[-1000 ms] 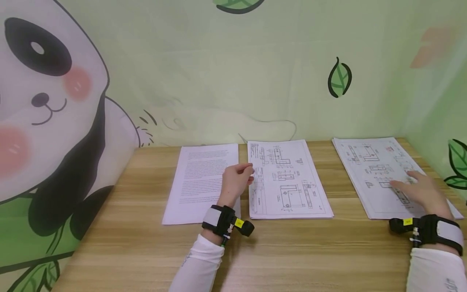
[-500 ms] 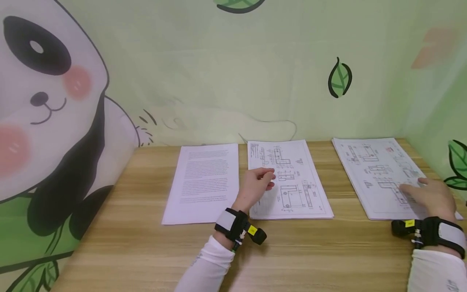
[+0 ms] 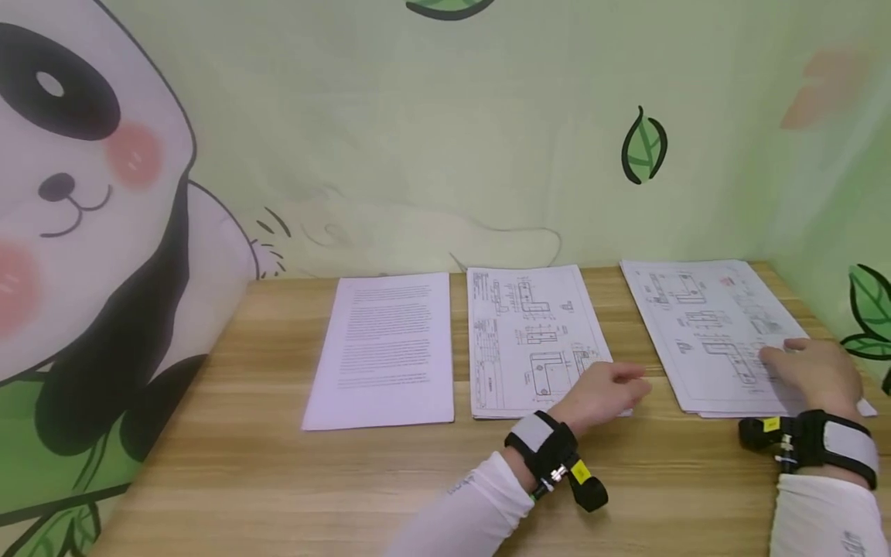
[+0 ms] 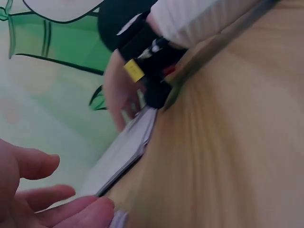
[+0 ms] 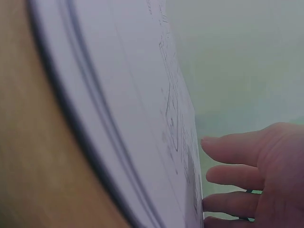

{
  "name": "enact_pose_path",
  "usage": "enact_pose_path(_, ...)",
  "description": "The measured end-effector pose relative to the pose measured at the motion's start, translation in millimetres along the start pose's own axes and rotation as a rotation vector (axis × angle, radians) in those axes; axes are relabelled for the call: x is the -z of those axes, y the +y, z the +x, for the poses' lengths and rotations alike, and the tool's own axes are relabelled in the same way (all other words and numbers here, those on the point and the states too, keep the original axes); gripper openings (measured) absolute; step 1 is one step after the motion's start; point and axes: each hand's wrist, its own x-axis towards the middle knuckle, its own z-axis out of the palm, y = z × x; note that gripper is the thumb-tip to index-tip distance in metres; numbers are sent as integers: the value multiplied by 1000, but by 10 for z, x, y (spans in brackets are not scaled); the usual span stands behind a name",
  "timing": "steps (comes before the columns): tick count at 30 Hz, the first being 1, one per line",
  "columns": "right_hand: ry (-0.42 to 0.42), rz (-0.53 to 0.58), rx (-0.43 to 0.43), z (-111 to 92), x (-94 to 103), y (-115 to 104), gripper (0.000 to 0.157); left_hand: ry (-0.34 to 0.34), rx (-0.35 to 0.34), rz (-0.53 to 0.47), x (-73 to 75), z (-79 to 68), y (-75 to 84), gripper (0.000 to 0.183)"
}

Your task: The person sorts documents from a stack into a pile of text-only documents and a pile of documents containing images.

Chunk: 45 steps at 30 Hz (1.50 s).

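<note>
My right hand (image 3: 814, 375) lies over the near right part of the right paper stack (image 3: 696, 379), which bears printed part drawings. Its fingers are fairly straight, with their tips at the top sheet (image 5: 137, 71) in the right wrist view. Beneath the near edge of that sheet, lower sheets peek out. My left hand (image 3: 602, 394) hovers by the near right corner of the middle drawing stack (image 3: 501, 371), fingers loosely extended toward the right stack. Nothing sits between the left thumb and fingers (image 4: 42, 192) in the left wrist view.
A stack of text pages (image 3: 383, 356) lies at the left of the wooden table (image 3: 278, 480). Behind the papers stands a pale green wall (image 3: 418, 155) with a painted panda and leaves. Each wrist carries a strapped camera.
My left hand has swept right from the text pages, across the middle stack to its near right corner. Under my right hand, the top of the right stack has slid slightly left.
</note>
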Motion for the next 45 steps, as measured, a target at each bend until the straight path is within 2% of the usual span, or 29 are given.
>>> enact_pose_path(3, 22, 9, 22, -7, -14, -29, 64, 12, 53, -99, -167, 92, -6, 44)
enact_pose_path(6, 43, 30, 37, -12, -34, -50, 61, 47, 90, -218, -259, 161, -18, 50)
enact_pose_path(10, 66, 44, 37, -28, -41, -68, 59, 69, 104, -335, -302, 204, -22, 54)
enact_pose_path(20, 134, 66, -4, 7, -54, -38, 58, 93, 156, -558, -417, 277, 3, 42)
enact_pose_path(26, 150, 26, 4, 21, -57, -65, 56, 149, 161, -505, -433, 308, 27, 26)
enact_pose_path(30, 162, 20, 37, -25, -49, -109, 54, 182, 132, -459, -432, 293, 57, 21)
enact_pose_path(34, 150, 38, 90, -82, -11, -119, 53, 175, 90, -434, -399, 271, 87, 20)
enact_pose_path(37, 135, 54, 110, -99, 11, -117, 55, 213, 95, -299, -374, 275, 101, 18)
enact_pose_path(41, 118, 65, 109, -91, 7, -128, 56, 271, 154, -110, -352, 296, 105, 17)
enact_pose_path(45, 106, 90, 105, -73, -21, -140, 57, 263, 172, -53, -344, 319, 101, 22)
